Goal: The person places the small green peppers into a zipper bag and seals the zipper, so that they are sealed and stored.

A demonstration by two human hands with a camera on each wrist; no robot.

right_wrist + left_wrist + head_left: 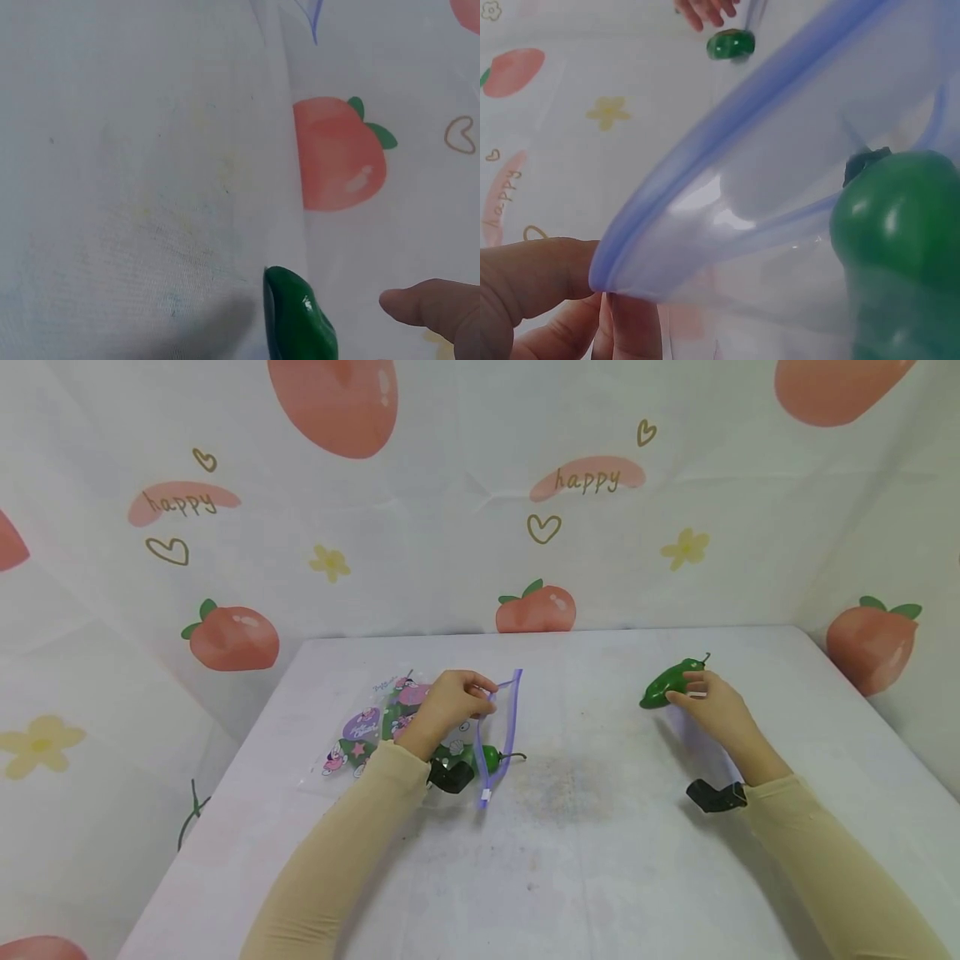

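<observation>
A clear zip bag (513, 718) with a purple zip edge and cartoon prints lies on the left of the table, its mouth facing right. Inside are green peppers; one pepper (900, 225) lies at the mouth with its stem poking out. My left hand (453, 706) pinches the upper rim of the mouth between thumb and fingers, holding it parted. On the right, my right hand (716, 714) holds another green pepper (667, 683) between thumb and fingers, apparently above the table, with a shadow below. The right wrist view shows only its tip and one finger (435, 307).
Both hands work over a white table (585, 843) with faint stains. Behind it hangs a white cloth (442, 527) printed with peaches, hearts and flowers. A black wrist device (452, 775) partly covers the bag; another device (716, 796) sits at the right wrist.
</observation>
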